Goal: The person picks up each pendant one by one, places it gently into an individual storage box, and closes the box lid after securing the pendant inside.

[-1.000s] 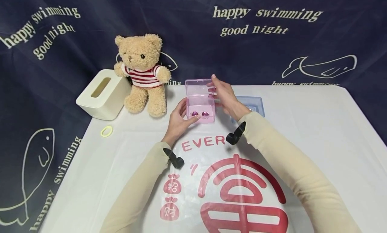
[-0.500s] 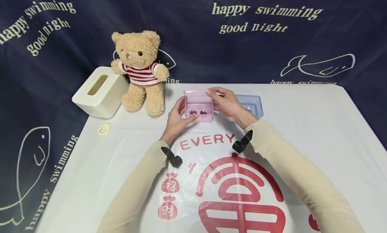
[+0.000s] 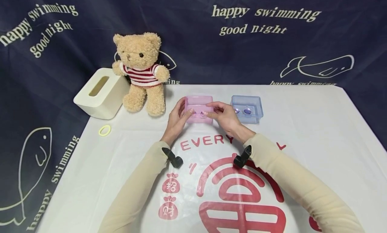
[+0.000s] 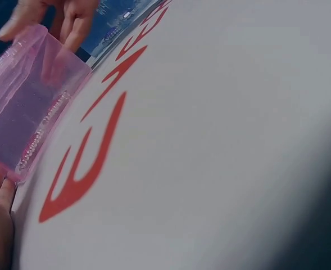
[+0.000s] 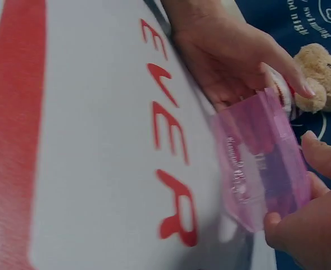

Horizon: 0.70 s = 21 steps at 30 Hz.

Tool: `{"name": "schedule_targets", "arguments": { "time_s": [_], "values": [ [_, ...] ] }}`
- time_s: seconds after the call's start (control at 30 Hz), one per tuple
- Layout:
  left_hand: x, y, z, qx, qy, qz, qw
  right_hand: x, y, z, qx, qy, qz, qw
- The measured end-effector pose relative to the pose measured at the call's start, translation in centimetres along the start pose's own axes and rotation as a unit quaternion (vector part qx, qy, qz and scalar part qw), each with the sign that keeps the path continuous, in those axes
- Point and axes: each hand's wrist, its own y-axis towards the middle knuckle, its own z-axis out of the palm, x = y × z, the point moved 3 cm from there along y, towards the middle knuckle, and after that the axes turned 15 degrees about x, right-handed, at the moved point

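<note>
A see-through pink plastic box [image 3: 199, 100] lies on the table between both hands, its lid lowered over the base. Through its wall show two shiny purple-pink ornaments [image 4: 41, 132] edged with small beads. My left hand [image 3: 175, 120] grips the box's left end, thumb across the top at the front. The right hand [image 3: 228, 118] grips the opposite end, with thumb and forefinger over the lid's right edge. In the right wrist view, fingertips of that hand [image 5: 322, 216] lie at the box's end, and the left thumb [image 5: 289, 70] is raised above the lid.
A clear blue box [image 3: 255, 108] with two similar blue ornaments stands just right of the right hand. At the back left are a teddy bear [image 3: 140, 75] in a striped shirt and a white tissue box [image 3: 99, 92]. A yellow ring [image 3: 104, 130] lies nearer the front.
The pink box's lid has swung from upright down over the base, brought by the right hand. That hand has moved lower and closer, leaving the blue box more visible.
</note>
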Motion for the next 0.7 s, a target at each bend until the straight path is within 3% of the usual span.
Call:
{"name": "schedule_targets", "arguments": {
  "time_s": [0.17, 0.43, 0.7],
  "values": [
    [0.1, 0.1, 0.1, 0.002, 0.023, -0.005, 0.9997, -0.6, 0.0, 0.0, -0.016, 0.001, -0.003, 0.9999],
    [3.2, 1.0, -0.3, -0.008, 0.027, -0.009, 0.9996, -0.6, -0.1, 0.1, -0.035, -0.009, -0.011, 0.9993],
    [3.3, 1.2, -0.1, -0.011, 0.038, -0.002, 0.9992, -0.6, -0.4, 0.1, -0.046, -0.020, -0.004, 0.9987]
  ]
}}
